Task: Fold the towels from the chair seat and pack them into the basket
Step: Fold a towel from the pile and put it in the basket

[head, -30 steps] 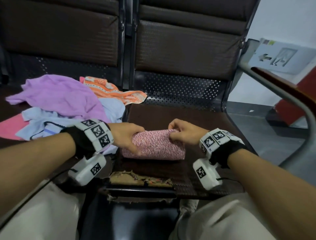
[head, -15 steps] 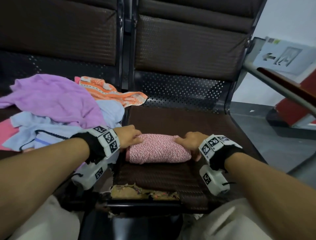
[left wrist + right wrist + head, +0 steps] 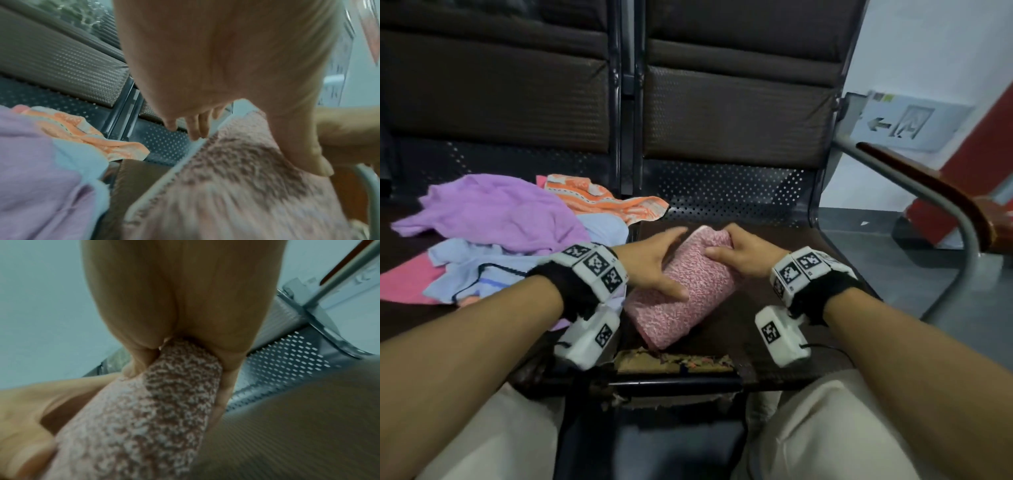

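Note:
A folded pink speckled towel slants over the brown chair seat, its far end raised. My left hand holds its left side, thumb across the top and fingers reaching along the far edge. My right hand grips the raised far end with curled fingers. In the left wrist view the thumb of my left hand presses on the towel. In the right wrist view my right hand pinches the towel's end. No basket is in view.
On the seat to the left lies a loose heap: a purple towel, an orange patterned one, a light blue one and a pink one. A metal armrest curves at the right. The seat's front edge is torn.
The towel lay crosswise on the seat with a hand at each end. It now points away from me, far end lifted; my right hand is at the far end, my left along the side.

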The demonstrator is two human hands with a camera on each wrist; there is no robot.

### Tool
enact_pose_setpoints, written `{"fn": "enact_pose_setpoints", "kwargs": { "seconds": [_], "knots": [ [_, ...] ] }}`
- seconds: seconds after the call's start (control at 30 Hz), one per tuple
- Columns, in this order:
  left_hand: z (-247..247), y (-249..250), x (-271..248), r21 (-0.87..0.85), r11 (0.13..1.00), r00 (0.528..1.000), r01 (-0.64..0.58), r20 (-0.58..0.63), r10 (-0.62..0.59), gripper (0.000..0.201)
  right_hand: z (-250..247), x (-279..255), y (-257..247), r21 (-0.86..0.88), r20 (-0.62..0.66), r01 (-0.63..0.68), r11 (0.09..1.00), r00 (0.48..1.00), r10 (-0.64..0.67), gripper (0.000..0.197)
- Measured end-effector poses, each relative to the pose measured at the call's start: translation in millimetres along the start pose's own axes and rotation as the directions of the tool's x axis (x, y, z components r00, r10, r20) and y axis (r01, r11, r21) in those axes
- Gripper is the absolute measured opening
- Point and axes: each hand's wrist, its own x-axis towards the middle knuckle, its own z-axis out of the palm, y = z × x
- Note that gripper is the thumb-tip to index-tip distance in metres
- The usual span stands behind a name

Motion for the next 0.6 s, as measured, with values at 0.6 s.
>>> {"fn": "enact_pose_setpoints", "kwargs": {
  "seconds": [0.6],
  "knots": [
    [-22.9, 142.0, -78.1, 0.019, 1.0, 0.989, -0.024, -0.148, 0.026, 0.06, -108.5, -151.2, -68.8, 0.228, -0.509, 0.352, 0.908, 0.838, -0.197, 0.032]
  ]
}}
